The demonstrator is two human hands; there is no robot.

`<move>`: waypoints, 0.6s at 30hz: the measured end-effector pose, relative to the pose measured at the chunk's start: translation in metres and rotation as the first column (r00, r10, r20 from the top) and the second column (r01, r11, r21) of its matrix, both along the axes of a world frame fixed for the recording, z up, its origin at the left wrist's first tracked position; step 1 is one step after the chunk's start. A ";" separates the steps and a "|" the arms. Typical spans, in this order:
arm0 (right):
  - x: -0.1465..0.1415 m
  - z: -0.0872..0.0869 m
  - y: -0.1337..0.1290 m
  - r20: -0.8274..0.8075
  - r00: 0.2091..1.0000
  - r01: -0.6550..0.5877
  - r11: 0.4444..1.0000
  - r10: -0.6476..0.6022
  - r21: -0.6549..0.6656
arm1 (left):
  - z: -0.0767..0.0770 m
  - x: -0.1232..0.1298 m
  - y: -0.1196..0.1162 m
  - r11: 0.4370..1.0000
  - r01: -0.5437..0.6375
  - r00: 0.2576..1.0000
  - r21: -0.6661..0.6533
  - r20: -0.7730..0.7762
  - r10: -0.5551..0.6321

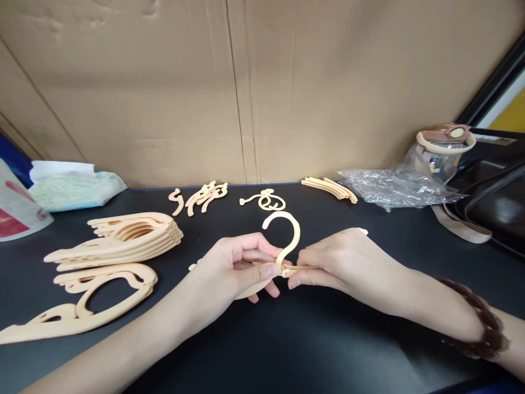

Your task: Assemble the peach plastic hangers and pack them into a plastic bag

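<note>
A cream plastic hanger (294, 235) is held between both hands at the middle, its open hook standing up. My left hand (241, 268) pinches it around the hook's base, with thumb on the near side and a flat cream part showing under the fingers. From the right, my right hand (332, 260) closes on a thin arm of the same hanger, just beside the hook joint. Most of that arm is hidden behind the hand. On the left lie a stack of folded cream hangers (143, 246) and another hanger (110, 320) nearer.
Cream hook parts (207, 197), a ring-shaped part (271, 201) and curved strips (330, 189) lie at the table's back. A tissue pack (77, 189) and a cup (20, 208) stand left; plastic wrap (394, 186), a bottle (445, 150) and a black bag (496, 191) are right.
</note>
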State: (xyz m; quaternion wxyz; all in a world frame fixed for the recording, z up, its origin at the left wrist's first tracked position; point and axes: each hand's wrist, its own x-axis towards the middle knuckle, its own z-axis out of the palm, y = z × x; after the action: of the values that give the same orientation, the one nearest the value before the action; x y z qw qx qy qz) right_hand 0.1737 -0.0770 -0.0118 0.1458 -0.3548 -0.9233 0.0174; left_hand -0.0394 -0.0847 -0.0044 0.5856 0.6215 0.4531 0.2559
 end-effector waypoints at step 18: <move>-0.008 -0.003 -0.002 -0.029 0.993 0.111 0.992 -0.113 -0.060 | -0.001 0.003 -0.002 0.993 -0.115 0.993 -0.016 0.036 0.116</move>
State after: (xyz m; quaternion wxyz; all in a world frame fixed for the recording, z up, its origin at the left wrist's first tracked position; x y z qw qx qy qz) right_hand 0.1661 -0.0791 -0.0152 0.1509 -0.4098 -0.8987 0.0420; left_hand -0.0365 -0.0870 -0.0056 0.5825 0.5853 0.4790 0.2977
